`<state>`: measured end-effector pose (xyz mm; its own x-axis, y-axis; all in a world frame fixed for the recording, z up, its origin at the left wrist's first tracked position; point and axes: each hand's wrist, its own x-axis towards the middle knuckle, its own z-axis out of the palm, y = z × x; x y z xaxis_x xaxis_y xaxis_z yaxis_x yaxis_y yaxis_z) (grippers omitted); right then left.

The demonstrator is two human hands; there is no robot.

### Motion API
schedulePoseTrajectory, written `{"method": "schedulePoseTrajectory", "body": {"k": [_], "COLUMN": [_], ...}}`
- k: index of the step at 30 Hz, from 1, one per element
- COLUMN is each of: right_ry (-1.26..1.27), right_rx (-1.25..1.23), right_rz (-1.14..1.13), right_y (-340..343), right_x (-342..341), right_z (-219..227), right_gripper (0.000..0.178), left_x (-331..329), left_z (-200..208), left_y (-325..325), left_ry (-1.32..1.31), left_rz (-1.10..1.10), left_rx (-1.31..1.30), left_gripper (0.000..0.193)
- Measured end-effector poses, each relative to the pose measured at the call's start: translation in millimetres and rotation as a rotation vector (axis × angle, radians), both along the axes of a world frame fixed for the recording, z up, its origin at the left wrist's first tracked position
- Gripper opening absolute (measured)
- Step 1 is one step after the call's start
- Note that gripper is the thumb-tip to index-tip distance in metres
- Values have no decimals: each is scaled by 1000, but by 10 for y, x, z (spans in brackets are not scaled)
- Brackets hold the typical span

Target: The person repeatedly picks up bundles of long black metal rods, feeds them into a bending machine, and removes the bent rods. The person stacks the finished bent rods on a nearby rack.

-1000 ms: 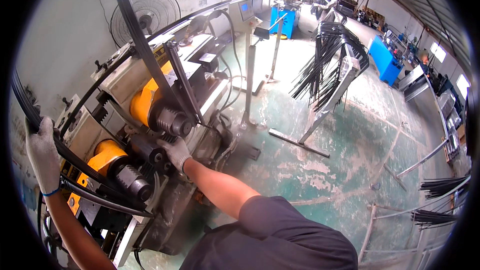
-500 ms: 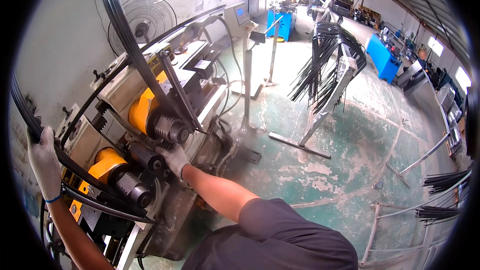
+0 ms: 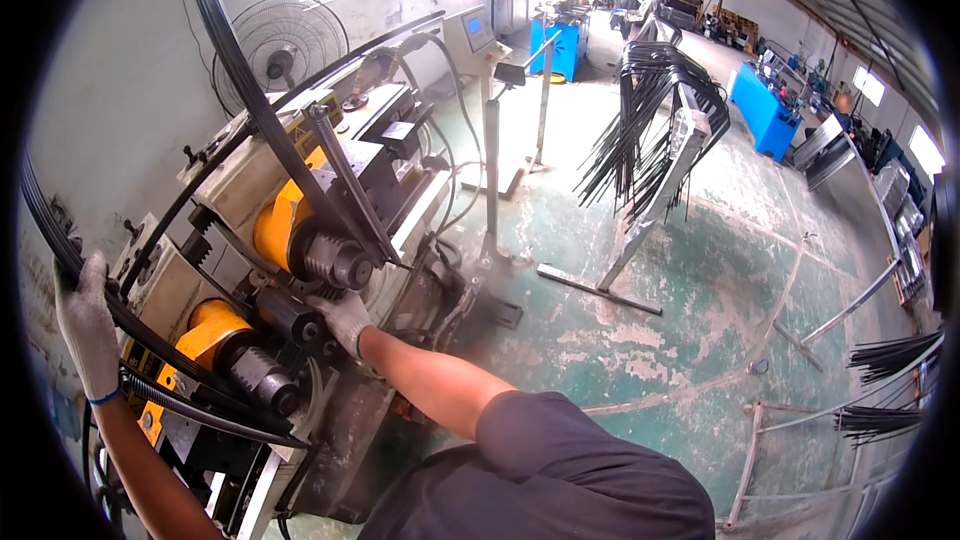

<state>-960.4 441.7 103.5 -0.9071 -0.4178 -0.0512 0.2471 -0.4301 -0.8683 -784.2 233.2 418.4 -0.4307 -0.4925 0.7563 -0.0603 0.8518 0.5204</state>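
My left hand (image 3: 88, 325), in a pale work glove with a blue cuff, is closed round a bundle of long black strips (image 3: 42, 210). These strips curve down over the lower half of a bending machine with yellow brackets (image 3: 205, 335) and a ridged dark roller (image 3: 262, 376). My right hand (image 3: 343, 320), also gloved, reaches into the machine beside a dark cylinder (image 3: 288, 315), below the upper ridged roller (image 3: 338, 258). Its fingertips are largely hidden there, so their grip does not show. A second bundle of black strips (image 3: 245, 80) slants down to the upper roller.
Behind the machine stands a fan (image 3: 282, 45). A control box with a screen (image 3: 478, 32) is at its far end. Across the floor, a metal stand (image 3: 660, 195) carries many bent black strips (image 3: 650, 110). Blue machines (image 3: 765, 110) and a distant person (image 3: 643, 10) are further back.
The view has shifted slightly. My left hand still grips the strips, and my right hand stays beside the dark cylinder with little visible movement.
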Motion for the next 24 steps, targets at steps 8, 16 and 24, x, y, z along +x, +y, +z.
{"method": "schedulePoseTrajectory", "body": {"k": [8,16,24], "right_ry": [-61,-44,-13], "right_rx": [-28,9,33], "right_rz": [7,-35,-36], "right_y": [-57,-85,-75], "right_x": [-75,89,-69], "right_z": [-46,-176,-378], "right_gripper": [39,23,20], "left_x": [150,613,602], "left_z": [283,171,203], "left_y": [-168,-620,-100], "left_ry": [28,-113,-248], "left_rz": [-95,117,72], "left_rx": [246,-5,222], "left_gripper": [38,46,41]}}
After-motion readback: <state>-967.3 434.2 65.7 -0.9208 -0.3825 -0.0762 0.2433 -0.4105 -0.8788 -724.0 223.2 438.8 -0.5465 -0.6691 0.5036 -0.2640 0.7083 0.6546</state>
